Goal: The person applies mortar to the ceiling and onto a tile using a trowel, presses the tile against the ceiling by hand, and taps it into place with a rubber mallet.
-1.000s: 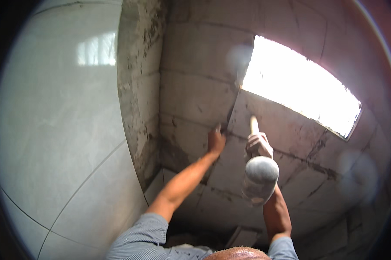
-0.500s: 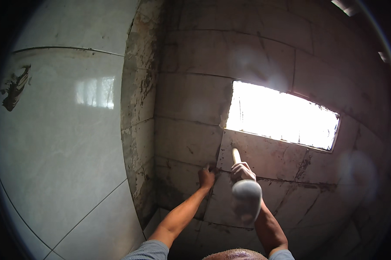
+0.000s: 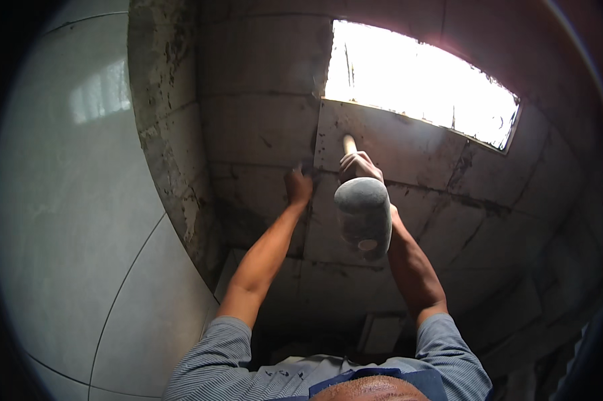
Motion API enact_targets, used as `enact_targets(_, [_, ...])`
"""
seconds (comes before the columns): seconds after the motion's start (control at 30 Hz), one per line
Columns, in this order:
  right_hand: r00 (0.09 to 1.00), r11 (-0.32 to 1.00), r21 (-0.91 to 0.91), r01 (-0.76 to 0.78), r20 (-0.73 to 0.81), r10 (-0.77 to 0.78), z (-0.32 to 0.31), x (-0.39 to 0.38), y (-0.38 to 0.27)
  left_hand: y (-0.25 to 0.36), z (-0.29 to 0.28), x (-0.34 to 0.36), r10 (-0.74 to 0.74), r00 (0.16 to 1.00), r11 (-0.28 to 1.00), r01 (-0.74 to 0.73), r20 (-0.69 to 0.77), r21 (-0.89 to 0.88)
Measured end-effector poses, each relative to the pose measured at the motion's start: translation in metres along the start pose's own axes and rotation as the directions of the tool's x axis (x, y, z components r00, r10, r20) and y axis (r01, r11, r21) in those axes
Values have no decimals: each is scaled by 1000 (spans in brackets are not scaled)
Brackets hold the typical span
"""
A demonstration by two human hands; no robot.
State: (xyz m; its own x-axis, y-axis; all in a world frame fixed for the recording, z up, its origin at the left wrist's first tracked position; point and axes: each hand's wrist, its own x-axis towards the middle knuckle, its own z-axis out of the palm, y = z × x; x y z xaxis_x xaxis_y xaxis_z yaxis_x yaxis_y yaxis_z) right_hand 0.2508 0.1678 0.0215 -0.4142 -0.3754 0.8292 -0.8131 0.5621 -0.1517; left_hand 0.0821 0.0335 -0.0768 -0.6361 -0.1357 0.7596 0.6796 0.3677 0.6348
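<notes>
My right hand (image 3: 360, 167) is wrapped round the pale wooden handle (image 3: 349, 144) of a mallet. Its large grey, rounded head (image 3: 363, 217) is on the near side of the hand and hides part of my forearm. To the left, my left hand (image 3: 297, 186) is closed near the wall, beside the lower left corner of a tile (image 3: 388, 144) under the window opening. A thin tip sticks up from that fist; whether it is a finger or a held thing, I cannot make out. The wall behind is covered in large, dusty tiles with dark joints.
A bright window opening (image 3: 422, 80) sits above the tile. On the left stands a glossy, pale tiled wall (image 3: 67, 200), bordered by a rough bare strip (image 3: 164, 107) at the corner. Low down, a pale rectangular piece (image 3: 380, 333) stands in shadow.
The view has tilted down, so window, walls and hands sit higher and further left, and my sleeves show. The mallet head, blurred before, is sharper. Both hands keep about the same place against the wall.
</notes>
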Motion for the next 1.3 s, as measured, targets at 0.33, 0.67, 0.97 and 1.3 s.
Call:
enact_targets(0.33, [978, 984, 162, 77, -206, -43, -7, -23, -36, -16, -12, -5, 24, 999, 997, -21, -36, 72])
enact_targets(0.67, [276, 286, 14, -958, -220, 936, -36, -292, -74, 45, -32, 45, 496, 857, 859, -508, -136, -62])
enact_targets(0.97, [529, 614, 147, -776, -380, 759, -99, -253, -70, 107, 39, 102, 717, 696, 643, -681, 37, 350])
enact_targets(1.3, [713, 838, 477, -267, -487, 504, -144, -72, -61, 114, 31, 88, 735, 675, 635, -657, -59, 406])
